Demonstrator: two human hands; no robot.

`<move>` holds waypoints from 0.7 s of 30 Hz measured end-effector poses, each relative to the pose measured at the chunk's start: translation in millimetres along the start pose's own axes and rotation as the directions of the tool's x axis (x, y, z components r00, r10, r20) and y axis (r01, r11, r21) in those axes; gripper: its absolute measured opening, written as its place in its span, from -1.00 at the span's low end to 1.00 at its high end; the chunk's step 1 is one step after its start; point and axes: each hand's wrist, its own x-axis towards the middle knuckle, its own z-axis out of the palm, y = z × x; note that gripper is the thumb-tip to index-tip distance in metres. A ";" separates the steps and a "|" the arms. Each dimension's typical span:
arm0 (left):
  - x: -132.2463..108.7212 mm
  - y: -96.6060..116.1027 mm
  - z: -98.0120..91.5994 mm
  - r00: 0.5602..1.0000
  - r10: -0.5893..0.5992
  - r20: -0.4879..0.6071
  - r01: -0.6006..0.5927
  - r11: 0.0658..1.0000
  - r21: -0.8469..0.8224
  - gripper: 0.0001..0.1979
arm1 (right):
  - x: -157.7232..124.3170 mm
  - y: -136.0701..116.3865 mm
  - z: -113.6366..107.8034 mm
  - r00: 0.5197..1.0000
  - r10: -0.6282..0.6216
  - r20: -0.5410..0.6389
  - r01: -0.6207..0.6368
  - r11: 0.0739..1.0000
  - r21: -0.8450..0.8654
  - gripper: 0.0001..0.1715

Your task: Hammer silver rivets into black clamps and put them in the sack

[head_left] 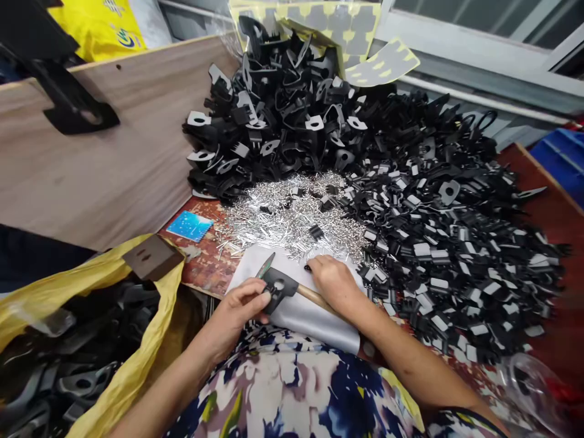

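My left hand (249, 299) pinches a flat black plastic part (287, 284) with a round hole, thumb on top. A narrow pointed piece with a greenish face (266, 265) sticks up beside that part. My right hand (334, 281) is closed with its fingers curled down, and a small dark piece (307, 267) shows at its fingertips. A wooden stick (314, 296) runs from behind the black part to under my right wrist; its ends are hidden. Below both hands lies a grey-white sheet (301, 319). A heap of shiny metal pins (283, 225) spreads just past my fingers.
Large black parts (292, 115) are piled at the back. Small black clips (438, 243) cover the right side. A yellow bag (171, 292) of black parts, with a brown block (152, 257), stands left. A wooden board (100, 164) rises behind a blue card (190, 225).
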 end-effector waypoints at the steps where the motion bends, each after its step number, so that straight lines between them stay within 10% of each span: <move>1: 1.7 1.2 3.7 1.000 -0.007 0.012 0.007 1.000 0.011 -0.72 | -0.4 -0.5 -2.9 0.998 0.010 -0.062 -0.006 0.997 0.076 -0.74; 6: 11.1 8.5 26.3 0.994 -0.026 0.106 0.032 0.998 -0.061 -0.71 | -4.6 -21.6 -14.2 0.934 0.100 -0.344 0.106 0.839 0.533 -0.72; 11: 13.5 10.7 41.4 0.985 0.044 0.167 -0.026 0.993 -0.111 -0.73 | -9.6 -41.5 -4.2 0.906 0.119 -0.407 0.150 0.808 0.570 -0.63; 21: 13.6 0.0 35.1 0.990 0.131 0.046 -0.133 0.990 0.042 -0.69 | -24.9 -54.0 3.0 0.956 0.104 -0.276 0.139 0.666 0.733 -0.57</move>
